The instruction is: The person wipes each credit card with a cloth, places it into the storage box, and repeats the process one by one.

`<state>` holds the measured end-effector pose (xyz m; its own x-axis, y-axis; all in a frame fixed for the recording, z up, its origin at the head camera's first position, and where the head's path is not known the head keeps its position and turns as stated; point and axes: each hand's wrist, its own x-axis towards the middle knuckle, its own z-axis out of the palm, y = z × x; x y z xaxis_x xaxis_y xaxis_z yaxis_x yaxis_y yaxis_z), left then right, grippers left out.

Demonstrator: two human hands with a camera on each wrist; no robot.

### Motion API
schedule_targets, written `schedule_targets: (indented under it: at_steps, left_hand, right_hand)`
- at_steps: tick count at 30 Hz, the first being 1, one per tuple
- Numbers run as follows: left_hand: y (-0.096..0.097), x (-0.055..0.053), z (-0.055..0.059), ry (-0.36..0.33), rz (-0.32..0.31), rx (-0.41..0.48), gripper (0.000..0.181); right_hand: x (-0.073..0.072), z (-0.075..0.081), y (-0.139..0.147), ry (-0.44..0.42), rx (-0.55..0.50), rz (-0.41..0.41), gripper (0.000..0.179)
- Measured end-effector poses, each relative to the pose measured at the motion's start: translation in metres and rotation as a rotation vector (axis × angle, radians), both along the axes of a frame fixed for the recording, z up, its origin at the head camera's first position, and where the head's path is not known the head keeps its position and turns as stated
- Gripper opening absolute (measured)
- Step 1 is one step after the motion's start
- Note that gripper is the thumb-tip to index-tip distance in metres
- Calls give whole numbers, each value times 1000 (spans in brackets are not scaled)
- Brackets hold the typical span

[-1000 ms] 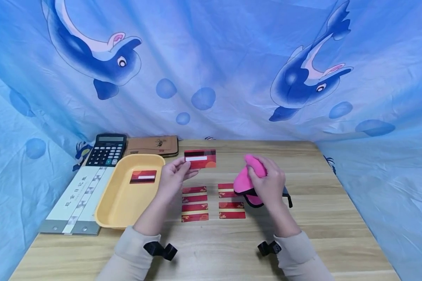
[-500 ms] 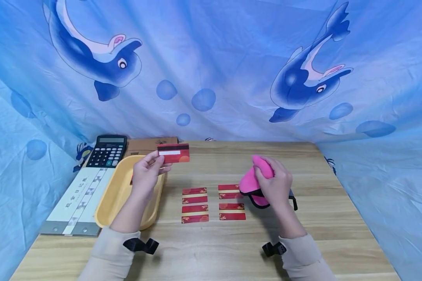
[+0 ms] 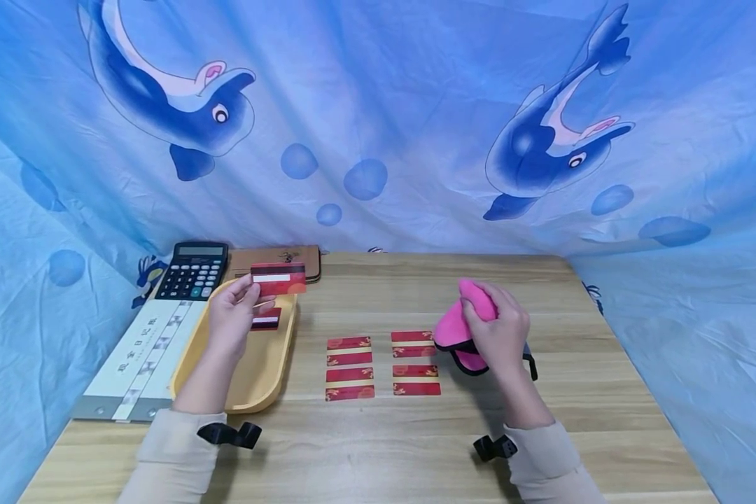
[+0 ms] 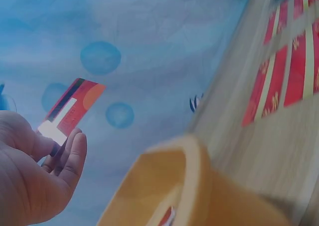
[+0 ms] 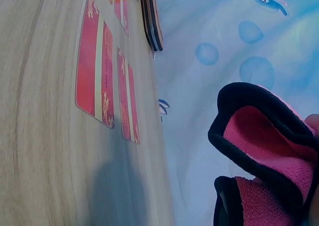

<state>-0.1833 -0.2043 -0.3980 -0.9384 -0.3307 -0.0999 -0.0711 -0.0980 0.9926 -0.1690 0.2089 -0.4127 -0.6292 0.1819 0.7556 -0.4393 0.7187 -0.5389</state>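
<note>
In the head view my left hand (image 3: 232, 315) pinches a red card (image 3: 280, 280) with a dark stripe and a white strip, held above the far end of the yellow tray (image 3: 271, 399). Another red card (image 3: 267, 320) lies in that tray, partly hidden behind the hand. My right hand (image 3: 500, 329) grips a bunched pink cloth (image 3: 456, 327) with black edging, above the table on the right. Its folds show close up in the right wrist view, with the pink cloth (image 5: 269, 136) curling open. Several red and gold cards (image 3: 349, 374) lie in two columns between the hands.
A black calculator (image 3: 192, 271) and a white box file (image 3: 138, 357) stand left of the tray. Behind it lies a brown wallet (image 3: 311, 262). A blue dolphin curtain (image 3: 416, 140) hangs along the table's back edge.
My left hand has carried its red card leftward from above the middle of the table to over the tray. My right hand has drifted slightly right with the pink cloth.
</note>
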Motion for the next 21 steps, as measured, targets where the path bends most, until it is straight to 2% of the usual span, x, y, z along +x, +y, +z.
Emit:
schedule_targets:
  at_steps: [8, 12, 18, 21]
  left_hand:
    - [-24, -4, -14, -110, 44, -94, 46]
    - [-32, -6, -22, -154, 45, -136, 45]
    - [-40, -8, -33, -191, -3, -186, 45]
    - [-45, -10, -38, -193, -49, -218, 46]
  right_hand:
    - [0, -1, 3, 15, 1, -9, 30]
    - [0, -2, 5, 16, 2, -6, 30]
    - [1, -4, 7, 5, 0, -6, 31]
    - [1, -5, 8, -3, -2, -6, 32]
